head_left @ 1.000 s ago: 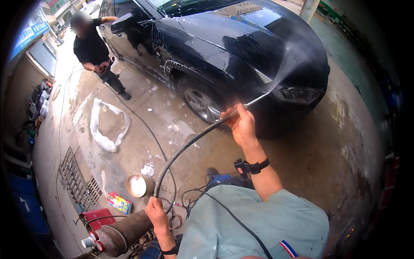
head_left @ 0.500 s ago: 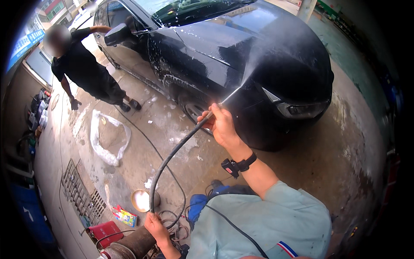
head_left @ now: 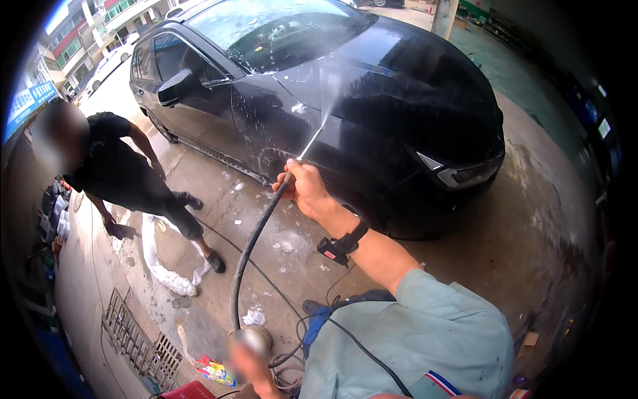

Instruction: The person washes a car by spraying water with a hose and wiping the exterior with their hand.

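My right hand (head_left: 310, 189) is closed round the base of a thin metal spray wand (head_left: 311, 143), a black device strapped at my wrist. From the wand's tip a fan of water mist spreads over the bonnet of a black car (head_left: 405, 153), near the windscreen corner. White foam patches cling to the wing and the windscreen's lower edge. A black hose (head_left: 244, 259) curves down from the wand to my left hand (head_left: 251, 362), which closes round it low in the view; its fingers are partly blurred. The wand's tip stays apart from the bodywork.
A person in dark clothes (head_left: 126, 166) stands at the left. Near them lie a white plastic bag (head_left: 163, 269), a floor drain grate (head_left: 129, 332) and a trailing hose. Close to my left hand are a round bowl (head_left: 262, 336), a colourful packet (head_left: 214, 370) and coiled hose (head_left: 287, 374).
My right hand and the wand have swung left, moving the spray from the front of the bonnet toward the windscreen. The other person has stepped nearer, their hand off the car's mirror.
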### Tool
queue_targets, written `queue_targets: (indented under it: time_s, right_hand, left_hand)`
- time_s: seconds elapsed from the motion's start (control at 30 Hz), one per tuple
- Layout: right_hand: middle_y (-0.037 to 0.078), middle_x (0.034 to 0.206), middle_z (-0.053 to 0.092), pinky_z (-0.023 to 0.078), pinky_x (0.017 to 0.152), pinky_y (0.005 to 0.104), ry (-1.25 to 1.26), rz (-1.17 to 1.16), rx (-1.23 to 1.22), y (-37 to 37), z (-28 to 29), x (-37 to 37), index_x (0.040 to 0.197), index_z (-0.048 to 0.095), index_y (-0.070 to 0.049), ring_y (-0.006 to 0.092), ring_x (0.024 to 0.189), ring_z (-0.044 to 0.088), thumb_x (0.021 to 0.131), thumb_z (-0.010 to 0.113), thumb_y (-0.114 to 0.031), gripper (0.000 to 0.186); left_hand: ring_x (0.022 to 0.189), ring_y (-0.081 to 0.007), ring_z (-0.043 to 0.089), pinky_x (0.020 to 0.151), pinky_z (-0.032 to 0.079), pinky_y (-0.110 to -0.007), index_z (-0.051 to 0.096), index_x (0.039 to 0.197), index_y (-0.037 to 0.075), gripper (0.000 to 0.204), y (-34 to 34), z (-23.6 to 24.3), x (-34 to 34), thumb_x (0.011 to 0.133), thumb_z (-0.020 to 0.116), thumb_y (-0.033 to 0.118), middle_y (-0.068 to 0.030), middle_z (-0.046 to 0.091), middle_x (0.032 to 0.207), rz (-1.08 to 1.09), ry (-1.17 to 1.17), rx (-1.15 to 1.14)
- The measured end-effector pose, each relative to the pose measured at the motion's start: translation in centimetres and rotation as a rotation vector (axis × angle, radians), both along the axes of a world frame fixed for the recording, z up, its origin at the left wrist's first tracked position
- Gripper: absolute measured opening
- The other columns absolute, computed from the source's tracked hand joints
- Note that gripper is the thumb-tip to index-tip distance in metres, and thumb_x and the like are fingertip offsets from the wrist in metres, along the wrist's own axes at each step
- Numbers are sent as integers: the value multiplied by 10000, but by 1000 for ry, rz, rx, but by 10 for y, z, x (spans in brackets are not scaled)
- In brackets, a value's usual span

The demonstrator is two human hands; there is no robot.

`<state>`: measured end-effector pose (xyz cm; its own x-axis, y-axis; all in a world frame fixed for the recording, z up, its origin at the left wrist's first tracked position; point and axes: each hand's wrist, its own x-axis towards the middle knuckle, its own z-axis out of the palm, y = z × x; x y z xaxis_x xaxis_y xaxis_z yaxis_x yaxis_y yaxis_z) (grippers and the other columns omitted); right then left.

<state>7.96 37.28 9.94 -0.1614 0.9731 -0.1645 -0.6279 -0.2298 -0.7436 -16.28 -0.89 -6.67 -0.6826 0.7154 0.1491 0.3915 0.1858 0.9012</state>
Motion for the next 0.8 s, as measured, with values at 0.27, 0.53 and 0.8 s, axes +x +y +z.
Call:
queue_targets:
  time_s: [0.27, 0.53, 0.8]
  right_hand:
    - [65, 686, 509, 505, 547, 368, 127, -362, -78, 13, 12, -32, 868, 450, -75, 190, 585, 547, 940, 453, -251, 190]
    - [-10, 605, 429, 375, 457, 259, 39, -88, -73, 38, 43, -35, 813, 444, -110, 87, 480, 417, 924, 428, -244, 175]
    - [12, 583, 449, 373, 408, 280, 26, -180, -45, 87, 67, -4, 791, 453, -86, 106, 446, 438, 872, 428, -190, 135]
  left_hand:
    - [597, -175, 480, 518, 365, -311, 532, 781, 56, 166, 47, 29, -31, 902, 507, 166, -46, 482, 660, -134, 839, -13]
    - [594, -197, 480, 524, 367, -335, 559, 805, 51, 90, 61, 63, -10, 856, 495, 87, -60, 489, 668, -215, 666, -82]
    - [693, -243, 562, 592, 459, -362, 594, 933, 52, 138, 95, 84, 19, 823, 571, 131, -85, 573, 808, -272, 1180, -5]
